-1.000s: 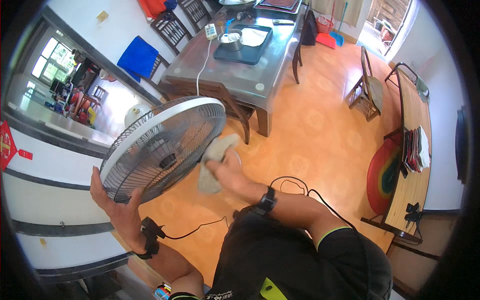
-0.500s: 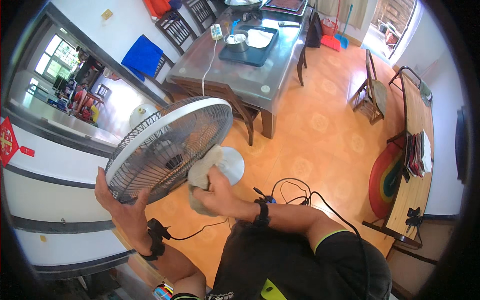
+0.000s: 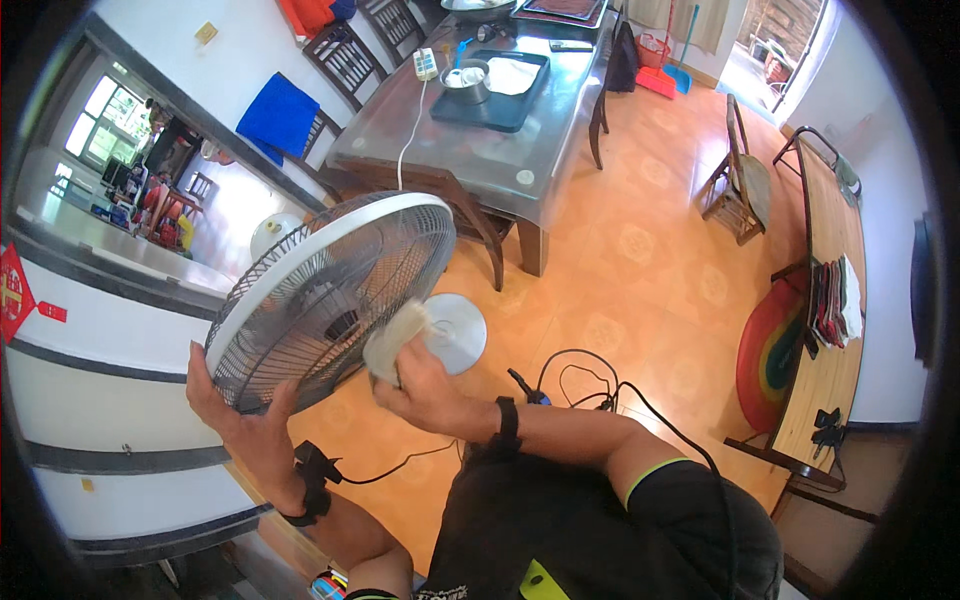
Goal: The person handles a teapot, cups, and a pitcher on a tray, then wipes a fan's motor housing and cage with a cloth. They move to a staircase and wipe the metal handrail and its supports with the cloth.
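Observation:
A pedestal fan (image 3: 277, 335) with a dark wire grille and a white rim ring stands tilted in front of me. My left hand (image 3: 250, 430) grips the lower left of its cage, thumb on one face and fingers round the rim. A pale, crumpled cloth (image 3: 393, 340) is bunched in my right hand (image 3: 428, 392), beside the lower right side of the grille. Whether the cloth touches the wires, I cannot tell. Behind the cloth, the round white fan base (image 3: 462, 338) rests on the floor, partly covered. The fan's pole is hidden.
Black cables (image 3: 580, 375) loop over the orange tiled floor (image 3: 640, 300). Beyond the fan, a covered table (image 3: 400, 150) carries a dark tray (image 3: 520, 115), a metal bowl and a white power strip. A wooden chair (image 3: 737, 190) and a narrow wooden bench (image 3: 845, 260) stand to the right.
My right hand has shifted slightly left with the cloth, whose lower part no longer hangs below the hand. My left hand keeps its hold on the fan.

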Demonstrator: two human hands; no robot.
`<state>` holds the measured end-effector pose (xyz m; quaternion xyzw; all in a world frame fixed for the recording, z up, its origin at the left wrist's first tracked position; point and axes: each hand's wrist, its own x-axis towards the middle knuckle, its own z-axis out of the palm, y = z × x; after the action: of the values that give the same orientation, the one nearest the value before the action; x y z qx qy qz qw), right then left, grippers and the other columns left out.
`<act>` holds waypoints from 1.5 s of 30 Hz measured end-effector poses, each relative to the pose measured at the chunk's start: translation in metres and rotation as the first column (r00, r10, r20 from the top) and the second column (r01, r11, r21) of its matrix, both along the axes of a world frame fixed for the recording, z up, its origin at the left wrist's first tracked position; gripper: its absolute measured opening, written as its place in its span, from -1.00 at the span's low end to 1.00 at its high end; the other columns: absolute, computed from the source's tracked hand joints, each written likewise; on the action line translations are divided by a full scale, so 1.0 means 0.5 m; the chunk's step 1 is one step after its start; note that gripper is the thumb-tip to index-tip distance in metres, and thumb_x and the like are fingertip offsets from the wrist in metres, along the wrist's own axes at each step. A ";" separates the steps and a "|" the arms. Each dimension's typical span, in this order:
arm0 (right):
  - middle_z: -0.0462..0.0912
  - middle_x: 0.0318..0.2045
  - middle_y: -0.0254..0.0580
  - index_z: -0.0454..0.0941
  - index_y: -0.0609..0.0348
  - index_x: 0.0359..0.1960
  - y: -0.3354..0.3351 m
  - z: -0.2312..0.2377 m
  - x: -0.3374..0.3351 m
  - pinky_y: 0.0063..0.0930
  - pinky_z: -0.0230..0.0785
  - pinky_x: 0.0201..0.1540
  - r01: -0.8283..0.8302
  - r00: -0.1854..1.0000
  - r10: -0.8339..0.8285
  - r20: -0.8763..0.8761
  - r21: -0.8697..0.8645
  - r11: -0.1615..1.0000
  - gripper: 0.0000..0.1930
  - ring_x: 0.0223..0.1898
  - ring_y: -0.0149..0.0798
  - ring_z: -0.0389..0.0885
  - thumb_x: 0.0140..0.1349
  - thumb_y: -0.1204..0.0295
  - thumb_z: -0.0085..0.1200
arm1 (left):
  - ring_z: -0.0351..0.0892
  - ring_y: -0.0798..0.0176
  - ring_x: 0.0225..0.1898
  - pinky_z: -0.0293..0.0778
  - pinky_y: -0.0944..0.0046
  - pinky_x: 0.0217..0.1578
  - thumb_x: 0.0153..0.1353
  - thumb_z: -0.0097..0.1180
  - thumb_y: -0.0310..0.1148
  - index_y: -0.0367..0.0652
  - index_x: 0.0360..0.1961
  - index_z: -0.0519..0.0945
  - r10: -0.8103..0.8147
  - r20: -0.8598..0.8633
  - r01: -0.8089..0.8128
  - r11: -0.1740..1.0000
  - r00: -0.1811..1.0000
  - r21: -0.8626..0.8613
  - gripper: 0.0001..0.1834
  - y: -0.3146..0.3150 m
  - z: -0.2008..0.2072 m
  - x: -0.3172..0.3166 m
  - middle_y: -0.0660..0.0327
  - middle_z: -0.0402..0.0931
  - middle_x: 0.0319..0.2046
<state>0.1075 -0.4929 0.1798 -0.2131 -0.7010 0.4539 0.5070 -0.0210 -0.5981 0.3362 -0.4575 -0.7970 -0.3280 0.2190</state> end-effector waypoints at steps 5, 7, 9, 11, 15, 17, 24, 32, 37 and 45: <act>0.48 -0.16 0.09 0.44 0.29 -0.04 0.033 -0.043 0.038 -0.14 0.39 -0.02 -0.096 0.994 0.079 -0.080 -0.244 0.965 -0.65 -0.08 0.08 0.53 0.12 0.48 0.12 | 0.18 -0.07 0.37 0.09 -0.03 0.38 -0.08 0.48 -0.26 -0.16 0.47 0.20 -0.040 -0.054 0.039 0.999 0.998 -0.031 0.07 -0.013 -0.001 -0.019 0.00 0.24 0.33; 0.51 -0.18 0.04 0.45 0.27 -0.03 0.098 -0.030 0.061 -0.17 0.40 -0.07 0.050 0.985 -0.116 -0.125 -0.438 0.897 -0.66 -0.14 -0.04 0.55 0.13 0.50 0.08 | 0.18 -0.07 0.37 0.10 -0.04 0.38 -0.15 0.47 -0.35 -0.11 0.47 0.20 -0.029 -0.049 0.028 0.999 0.998 -0.025 0.09 -0.014 0.002 -0.015 0.03 0.23 0.35; 0.55 -0.22 -0.01 0.45 0.29 -0.04 0.202 -0.070 0.059 -0.20 0.42 -0.11 0.268 0.924 -0.342 -0.170 -0.349 0.898 -0.67 -0.20 -0.10 0.55 0.14 0.47 0.07 | 0.18 -0.07 0.38 0.12 -0.04 0.37 -0.22 0.46 -0.44 -0.07 0.47 0.20 -0.028 -0.045 0.027 0.999 0.999 -0.026 0.12 -0.008 0.003 -0.009 0.06 0.23 0.36; 0.56 -0.25 -0.04 0.45 0.29 -0.04 0.283 -0.042 0.065 -0.21 0.42 -0.10 0.068 0.960 -0.212 -0.183 -0.582 0.810 -0.68 -0.20 -0.11 0.55 0.16 0.45 0.04 | 0.18 -0.07 0.38 0.13 -0.03 0.37 -0.20 0.46 -0.43 -0.05 0.47 0.20 -0.022 0.005 0.023 1.000 1.000 -0.013 0.11 -0.015 0.005 -0.012 0.07 0.23 0.35; 0.58 -0.31 -0.10 0.47 0.27 -0.08 0.332 -0.103 0.033 -0.24 0.48 -0.17 -0.170 0.984 0.002 -0.179 -0.931 0.324 -0.72 -0.26 -0.12 0.59 0.20 0.42 -0.03 | 0.18 -0.07 0.38 0.14 -0.02 0.37 -0.20 0.46 -0.44 -0.03 0.47 0.20 -0.012 -0.018 0.012 1.000 1.000 -0.014 0.11 -0.006 0.003 -0.013 0.07 0.22 0.36; 0.58 -0.32 -0.10 0.48 0.25 -0.09 0.339 -0.128 0.028 -0.23 0.50 -0.22 -0.248 0.965 -0.011 -0.262 -0.926 0.284 -0.73 -0.29 -0.12 0.60 0.20 0.42 -0.04 | 0.18 -0.07 0.38 0.14 -0.01 0.37 -0.21 0.46 -0.45 -0.06 0.47 0.21 -0.042 -0.024 0.041 0.999 0.999 -0.018 0.11 -0.003 0.001 -0.016 0.06 0.23 0.35; 0.59 -0.23 -0.17 0.53 0.22 -0.02 0.343 -0.018 0.044 -0.34 0.47 -0.11 -0.118 0.982 -0.028 -0.187 -0.722 0.682 -0.70 -0.22 -0.23 0.59 0.21 0.45 0.04 | 0.20 -0.08 0.35 0.12 -0.03 0.37 -0.22 0.50 -0.39 -0.12 0.45 0.23 -0.015 -0.050 0.014 1.000 0.999 -0.012 0.11 -0.006 -0.001 -0.017 0.04 0.25 0.34; 0.53 -0.25 -0.01 0.59 0.29 -0.12 0.234 0.205 0.068 -0.29 0.43 -0.11 0.149 0.987 -0.136 -0.085 0.164 0.975 -0.71 -0.22 -0.05 0.57 0.06 0.57 0.10 | 0.24 -0.14 0.32 0.12 -0.09 0.32 -0.20 0.57 -0.12 -0.11 0.43 0.26 -0.035 -0.072 0.034 0.999 0.997 -0.023 0.13 -0.010 0.003 -0.010 0.00 0.32 0.30; 0.47 -0.32 0.00 0.60 0.30 -0.19 0.144 0.306 0.049 -0.23 0.41 -0.26 0.103 0.994 -0.110 0.000 0.353 0.930 -0.75 -0.32 -0.01 0.53 0.04 0.58 0.13 | 0.23 -0.11 0.33 0.11 -0.08 0.34 -0.25 0.58 -0.23 -0.12 0.45 0.24 -0.050 -0.081 0.055 0.997 0.995 0.061 0.17 0.002 -0.005 -0.014 0.01 0.31 0.31; 0.47 -0.30 0.04 0.58 0.28 -0.21 0.017 0.383 -0.026 -0.14 0.42 -0.29 0.040 0.976 -0.165 0.143 0.627 0.778 -0.76 -0.31 0.09 0.55 0.04 0.54 0.21 | 0.29 -0.12 0.28 0.18 -0.07 0.30 -0.06 0.52 -0.33 -0.19 0.39 0.32 -0.068 0.073 0.045 0.960 0.995 0.278 -0.05 -0.092 -0.048 -0.073 -0.01 0.35 0.28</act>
<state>0.0946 -0.4846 0.3711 -0.1147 -0.8434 0.1475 0.5037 -0.0574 -0.6442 0.3122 -0.4312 -0.7385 -0.4603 0.2384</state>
